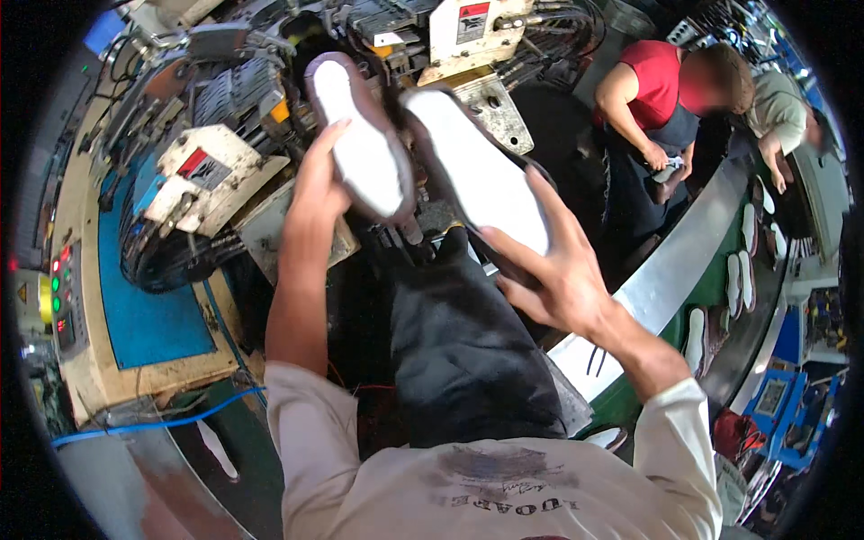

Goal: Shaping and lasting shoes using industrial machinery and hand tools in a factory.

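Observation:
My left hand (317, 184) is closed round the side of a brown shoe upper (367, 148), its white underside turned up and its toe pointing away from me. A second dark shoe upper (481, 171), also white on its underside, lies tilted in my right hand (562, 270). The thumb and fingers of that hand grip its near end. Both uppers are held side by side, slightly apart, above my lap and in front of the machine (468, 36). What is under each upper is hidden.
A machine head with a white metal plate (202, 175) stands at left, beside a control panel (67, 297) with lit buttons. On the right, a conveyor (733, 310) carries several white-bottomed shoe uppers along a metal ledge (666, 279). A person in red (652, 90) sits beyond, handling something.

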{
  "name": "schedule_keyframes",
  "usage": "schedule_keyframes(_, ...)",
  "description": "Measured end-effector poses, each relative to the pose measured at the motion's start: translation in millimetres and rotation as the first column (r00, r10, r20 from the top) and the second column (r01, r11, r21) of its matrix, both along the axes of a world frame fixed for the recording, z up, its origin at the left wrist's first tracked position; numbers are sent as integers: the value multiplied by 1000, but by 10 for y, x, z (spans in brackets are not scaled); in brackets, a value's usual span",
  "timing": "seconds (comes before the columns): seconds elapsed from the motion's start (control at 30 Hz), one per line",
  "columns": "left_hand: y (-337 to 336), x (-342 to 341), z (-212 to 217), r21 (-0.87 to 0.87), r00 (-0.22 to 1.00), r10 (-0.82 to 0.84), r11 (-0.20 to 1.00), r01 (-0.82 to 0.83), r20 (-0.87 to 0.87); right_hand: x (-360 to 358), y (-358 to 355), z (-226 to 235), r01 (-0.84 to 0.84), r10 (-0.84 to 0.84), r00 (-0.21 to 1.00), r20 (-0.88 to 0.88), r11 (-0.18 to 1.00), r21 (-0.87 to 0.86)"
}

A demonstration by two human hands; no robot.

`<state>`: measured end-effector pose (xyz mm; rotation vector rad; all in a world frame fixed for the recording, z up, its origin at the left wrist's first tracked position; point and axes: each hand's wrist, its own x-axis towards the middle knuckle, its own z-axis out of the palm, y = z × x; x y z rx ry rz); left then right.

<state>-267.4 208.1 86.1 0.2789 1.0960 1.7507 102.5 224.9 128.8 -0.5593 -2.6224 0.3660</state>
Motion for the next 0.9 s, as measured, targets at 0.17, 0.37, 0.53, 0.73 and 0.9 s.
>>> schedule_keyframes(0.17,-1646,321,-44,170,977,-203,967,189,68,-1257,486,-77,-78,83,989,-122,996,48)
schedule_keyframes(0.37,-2895,940,-318,210,974,16,976,-65,227,-1994,454,-419,-2,2,990,-139,1000,-1)
schedule_keyframes(0.53,-3405,1252,-775,122,927,73,985,-126,367,-1943,312,-582,39,-54,985,-163,995,-96)
schedule_keyframes(0.73,-3573,1622,-1030,88,905,30,993,-74,424,-1998,320,-528,-19,25,999,-32,988,153)
schedule_keyframes(0.9,-3501,1823,-1038,39,935,-9,999,-6,356,-2310,970,-145,-2,-56,980,-189,956,-293)
